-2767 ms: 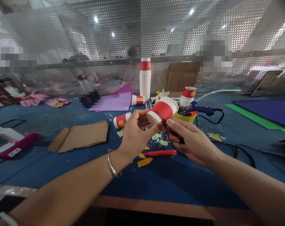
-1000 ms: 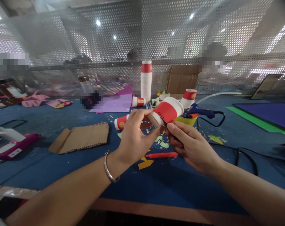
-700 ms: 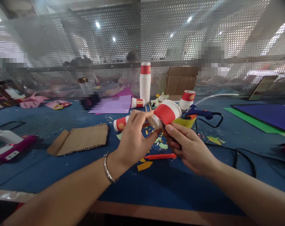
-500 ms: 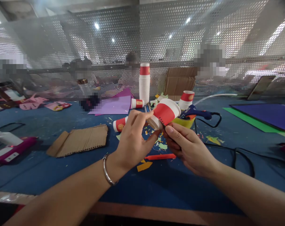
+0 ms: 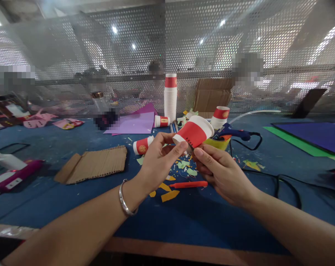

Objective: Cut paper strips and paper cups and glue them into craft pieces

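cup (image 5: 193, 132) in curled left grip (image 5: 158, 159)

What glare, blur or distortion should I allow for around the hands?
Head view: bright spots glare at the perforated screen; both forearms look stretched toward the lower corners; a soft shadow darkens the blue tabletop below the right hand; the held paper cup looks fairly sharp, but the dark tool in that hand is mostly hidden.

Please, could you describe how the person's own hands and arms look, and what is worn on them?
The left hand and right hand wear no gloves. A slim, shiny silver bangle circles the left forearm near the wrist; no jewellery shows on the right forearm. No sleeve covers either forearm.
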A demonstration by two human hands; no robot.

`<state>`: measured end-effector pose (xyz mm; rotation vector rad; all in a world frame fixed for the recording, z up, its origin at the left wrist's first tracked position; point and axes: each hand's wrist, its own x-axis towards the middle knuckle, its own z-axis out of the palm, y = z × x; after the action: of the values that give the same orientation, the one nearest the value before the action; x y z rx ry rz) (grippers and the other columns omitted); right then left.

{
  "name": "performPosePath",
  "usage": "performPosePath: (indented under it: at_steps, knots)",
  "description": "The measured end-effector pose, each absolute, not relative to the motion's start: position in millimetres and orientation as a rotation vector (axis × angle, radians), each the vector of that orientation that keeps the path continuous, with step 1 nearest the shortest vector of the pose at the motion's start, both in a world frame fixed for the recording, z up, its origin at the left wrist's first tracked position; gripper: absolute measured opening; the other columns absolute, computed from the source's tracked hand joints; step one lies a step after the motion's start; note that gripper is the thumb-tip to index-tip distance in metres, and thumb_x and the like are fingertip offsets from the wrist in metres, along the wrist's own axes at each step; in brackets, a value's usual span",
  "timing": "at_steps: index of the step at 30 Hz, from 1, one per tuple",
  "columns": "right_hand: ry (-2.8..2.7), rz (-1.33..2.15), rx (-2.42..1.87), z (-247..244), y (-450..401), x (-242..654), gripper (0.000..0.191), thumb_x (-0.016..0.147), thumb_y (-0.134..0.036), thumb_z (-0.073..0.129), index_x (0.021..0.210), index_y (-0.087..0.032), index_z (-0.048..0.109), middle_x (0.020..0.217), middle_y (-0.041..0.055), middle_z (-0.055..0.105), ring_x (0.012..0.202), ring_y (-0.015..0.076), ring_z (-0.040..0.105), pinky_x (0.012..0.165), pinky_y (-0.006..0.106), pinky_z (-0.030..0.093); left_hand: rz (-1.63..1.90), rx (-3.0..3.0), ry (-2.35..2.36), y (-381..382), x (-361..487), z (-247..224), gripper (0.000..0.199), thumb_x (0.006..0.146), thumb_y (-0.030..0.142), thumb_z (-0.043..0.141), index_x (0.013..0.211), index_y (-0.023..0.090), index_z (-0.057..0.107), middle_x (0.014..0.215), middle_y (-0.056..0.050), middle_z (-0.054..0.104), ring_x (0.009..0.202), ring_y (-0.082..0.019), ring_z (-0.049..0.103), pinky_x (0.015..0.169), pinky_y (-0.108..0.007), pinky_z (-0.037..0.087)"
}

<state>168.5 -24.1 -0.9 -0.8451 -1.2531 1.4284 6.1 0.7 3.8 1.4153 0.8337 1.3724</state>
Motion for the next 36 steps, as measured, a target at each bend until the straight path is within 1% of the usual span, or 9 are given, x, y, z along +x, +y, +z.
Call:
performPosePath:
  at_steps: [3, 10, 14, 19, 23, 28, 31, 36]
  knots:
    - [-1.275, 1.408, -0.857, -1, -25, 169, 0.031, 0.087, -0.048, 0.068, 0.080, -0.021, 0.058, 0.063, -0.0062, 0.030, 0.051, 0.0078, 0.020, 0.040, 0.019, 0.015, 1.397, 1.488, 0.848, -4, 6, 5, 0.031, 0.082, 0.042, 0.075, 0.094, 0.022, 0.053, 0.095, -0.005, 0.070, 0.087, -0.019, 0.070, 0.080, -0.036, 0.060]
    - [-1.315, 1.397, -0.835, -2, -26, 171, 0.028, 0.089, -0.048, 0.065, 0.083, -0.021, 0.058, 0.063, -0.0060, 0.033, 0.052, 0.0077, 0.023, 0.041, 0.018, 0.017, 1.438, 1.566, 0.806, -8, 8, 4, 0.029, 0.086, 0.037, 0.070, 0.102, 0.022, 0.051, 0.100, -0.006, 0.069, 0.092, -0.020, 0.070, 0.083, -0.037, 0.059]
    - [-1.307, 1.405, -0.841, -1, -26, 170, 0.031, 0.088, -0.048, 0.067, 0.079, -0.021, 0.056, 0.061, -0.0070, 0.030, 0.051, 0.0072, 0.021, 0.041, 0.018, 0.016, 1.440, 1.568, 0.806, -6, 8, 1, 0.030, 0.086, 0.038, 0.070, 0.102, 0.022, 0.051, 0.099, -0.006, 0.068, 0.093, -0.020, 0.070, 0.082, -0.036, 0.060]
    - [-1.341, 1.378, -0.853, -1, -25, 170, 0.031, 0.090, -0.048, 0.065, 0.080, -0.020, 0.057, 0.061, -0.0071, 0.030, 0.051, 0.0068, 0.021, 0.041, 0.018, 0.015, 1.460, 1.582, 0.810, -7, 8, 0, 0.032, 0.086, 0.038, 0.071, 0.103, 0.021, 0.050, 0.099, -0.006, 0.066, 0.092, -0.019, 0.068, 0.084, -0.036, 0.058]
    - [-1.356, 1.365, -0.850, -1, -25, 170, 0.033, 0.090, -0.049, 0.065, 0.080, -0.019, 0.056, 0.060, -0.0076, 0.029, 0.050, 0.0064, 0.020, 0.039, 0.018, 0.014, 1.495, 1.584, 0.801, -7, 11, -1, 0.034, 0.086, 0.039, 0.071, 0.104, 0.019, 0.049, 0.098, -0.006, 0.065, 0.091, -0.018, 0.067, 0.081, -0.033, 0.057]
    - [-1.357, 1.385, -0.829, -2, -24, 171, 0.030, 0.091, -0.048, 0.064, 0.085, -0.019, 0.057, 0.060, -0.0087, 0.027, 0.050, 0.0060, 0.017, 0.039, 0.017, 0.013, 1.506, 1.602, 0.826, -6, 13, -3, 0.034, 0.088, 0.039, 0.069, 0.105, 0.018, 0.049, 0.097, -0.006, 0.064, 0.089, -0.017, 0.066, 0.077, -0.031, 0.056]
    - [-1.364, 1.386, -0.841, -2, -23, 172, 0.032, 0.091, -0.048, 0.064, 0.082, -0.018, 0.056, 0.060, -0.0088, 0.026, 0.050, 0.0056, 0.017, 0.038, 0.017, 0.012, 1.526, 1.627, 0.814, -6, 13, -5, 0.032, 0.089, 0.038, 0.068, 0.104, 0.018, 0.048, 0.097, -0.006, 0.065, 0.087, -0.016, 0.066, 0.076, -0.030, 0.056]
    - [-1.384, 1.354, -0.850, 1, -23, 172, 0.036, 0.089, -0.049, 0.066, 0.078, -0.018, 0.054, 0.059, -0.0087, 0.028, 0.049, 0.0050, 0.019, 0.037, 0.017, 0.013, 1.562, 1.695, 0.768, -7, 14, -6, 0.029, 0.090, 0.033, 0.067, 0.105, 0.018, 0.046, 0.098, -0.007, 0.064, 0.091, -0.016, 0.066, 0.076, -0.029, 0.057]
